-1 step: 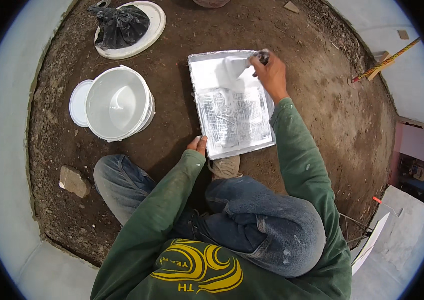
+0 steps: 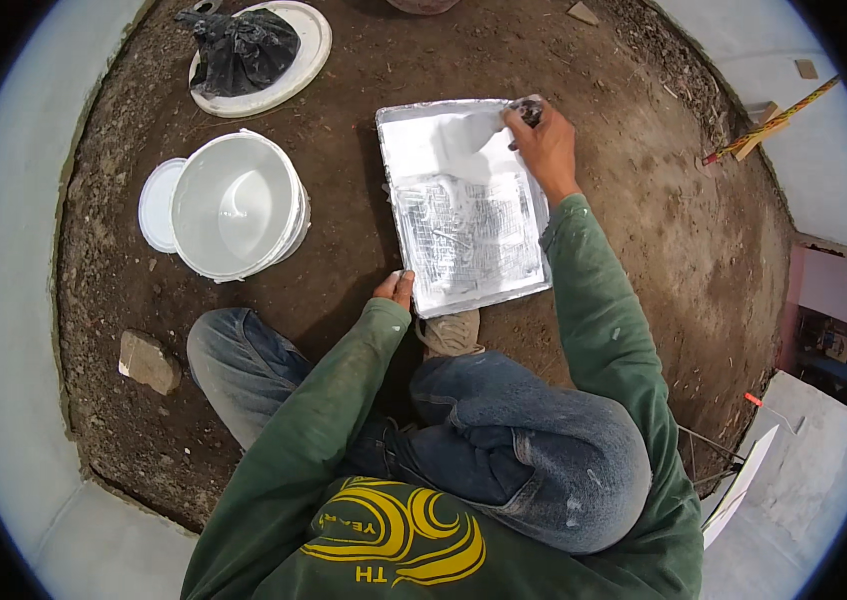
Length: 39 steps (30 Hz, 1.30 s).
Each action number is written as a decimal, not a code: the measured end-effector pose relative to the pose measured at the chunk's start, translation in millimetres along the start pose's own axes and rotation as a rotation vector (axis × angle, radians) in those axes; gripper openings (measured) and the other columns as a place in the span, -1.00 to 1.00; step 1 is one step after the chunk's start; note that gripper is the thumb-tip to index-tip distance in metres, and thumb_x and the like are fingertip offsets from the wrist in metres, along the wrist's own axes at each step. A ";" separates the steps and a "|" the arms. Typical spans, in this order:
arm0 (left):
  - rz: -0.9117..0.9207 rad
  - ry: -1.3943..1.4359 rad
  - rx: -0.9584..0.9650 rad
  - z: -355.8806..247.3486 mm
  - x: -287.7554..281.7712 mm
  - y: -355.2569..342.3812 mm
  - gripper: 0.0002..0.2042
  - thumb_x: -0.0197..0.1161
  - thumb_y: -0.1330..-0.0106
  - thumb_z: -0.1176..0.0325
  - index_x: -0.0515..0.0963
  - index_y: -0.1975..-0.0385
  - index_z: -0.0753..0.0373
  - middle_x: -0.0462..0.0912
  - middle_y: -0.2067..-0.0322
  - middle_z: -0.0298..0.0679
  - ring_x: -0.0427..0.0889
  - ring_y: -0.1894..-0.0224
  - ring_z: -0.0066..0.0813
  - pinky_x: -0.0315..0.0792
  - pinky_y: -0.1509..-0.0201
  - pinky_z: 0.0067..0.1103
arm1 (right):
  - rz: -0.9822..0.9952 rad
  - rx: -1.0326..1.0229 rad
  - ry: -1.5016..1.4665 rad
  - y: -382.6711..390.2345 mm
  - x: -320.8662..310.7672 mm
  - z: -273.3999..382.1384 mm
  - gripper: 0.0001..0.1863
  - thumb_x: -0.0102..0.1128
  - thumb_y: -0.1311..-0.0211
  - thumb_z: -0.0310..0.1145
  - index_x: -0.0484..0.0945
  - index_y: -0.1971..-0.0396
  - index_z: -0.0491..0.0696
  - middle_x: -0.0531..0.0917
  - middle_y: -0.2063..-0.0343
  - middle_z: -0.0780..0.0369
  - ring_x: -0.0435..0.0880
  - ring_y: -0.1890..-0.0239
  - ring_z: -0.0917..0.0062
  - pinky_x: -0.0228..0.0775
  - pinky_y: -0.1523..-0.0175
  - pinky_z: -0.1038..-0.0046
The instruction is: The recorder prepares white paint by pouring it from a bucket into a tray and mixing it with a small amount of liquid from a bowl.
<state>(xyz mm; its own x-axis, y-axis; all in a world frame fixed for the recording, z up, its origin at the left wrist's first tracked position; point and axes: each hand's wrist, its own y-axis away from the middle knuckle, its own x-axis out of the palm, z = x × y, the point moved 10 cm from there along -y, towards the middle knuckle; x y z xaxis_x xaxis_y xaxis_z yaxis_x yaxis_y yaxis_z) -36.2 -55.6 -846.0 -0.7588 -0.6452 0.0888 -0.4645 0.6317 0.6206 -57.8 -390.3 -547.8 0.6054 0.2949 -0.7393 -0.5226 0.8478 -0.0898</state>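
Note:
A paint tray (image 2: 476,295) lies tilted in front of me, its near edge by my shoe (image 2: 452,333). White paint (image 2: 414,145) pools in its far end, and thin streaky paint coats the near, textured part. My left hand (image 2: 396,288) is closed on the tray's near left corner, thumb at the rim. Over the far right of the tray, my right hand (image 2: 547,148) grips the dark handle of a paintbrush (image 2: 474,132). The brush's white, paint-covered head is blurred and sits at the pooled paint; its bristles cannot be made out clearly.
Left of the tray stands an open white bucket (image 2: 199,262) with white paint inside, a lid (image 2: 156,215) beside it. Farther off, a black plastic bag (image 2: 249,50) rests on a white round lid (image 2: 309,60). A stone block (image 2: 149,362) lies near the left wall (image 2: 4,300).
My right hand and the paintbrush have shifted slightly to the right. My left hand stays on the tray's corner.

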 end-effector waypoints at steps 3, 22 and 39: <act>0.018 -0.091 -0.006 -3.7 1.8 -2.5 -0.42 0.20 -0.24 -0.04 0.41 -0.08 0.33 0.59 0.11 -0.14 0.58 0.21 -0.32 0.50 0.30 -0.36 | -0.079 -0.009 0.071 -6.4 -13.8 -13.1 -0.69 0.26 -0.05 -0.21 0.51 0.41 -0.19 0.59 0.57 -0.03 0.60 0.43 0.05 0.42 0.33 0.26; -0.027 0.038 -0.095 24.7 -5.7 -9.3 -0.46 0.16 -0.27 -0.03 0.40 -0.09 0.24 0.59 0.15 -0.16 0.60 0.24 -0.30 0.51 0.27 -0.30 | 0.037 0.057 -0.066 9.7 1.6 14.1 -0.67 0.25 -0.07 -0.24 0.51 0.38 -0.24 0.62 0.54 -0.03 0.63 0.45 0.09 0.43 0.31 0.27; 0.040 -0.243 0.091 -52.8 22.1 21.0 -0.53 0.07 -0.35 0.01 0.50 0.12 0.38 0.62 0.21 -0.10 0.53 0.18 -0.38 0.40 0.03 -0.43 | -0.045 -0.033 0.158 8.3 -6.1 -6.7 -0.68 0.26 -0.07 -0.22 0.54 0.32 -0.18 0.62 0.57 0.04 0.66 0.50 0.29 0.44 0.34 0.38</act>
<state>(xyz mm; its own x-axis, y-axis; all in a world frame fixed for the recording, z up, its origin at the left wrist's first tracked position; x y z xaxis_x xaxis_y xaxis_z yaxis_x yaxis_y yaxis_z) -38.7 -79.3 -789.9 -0.8597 -0.5036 -0.0849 -0.4628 0.6978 0.5467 -69.8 -388.0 -548.5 0.5283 0.1821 -0.8293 -0.5184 0.8427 -0.1451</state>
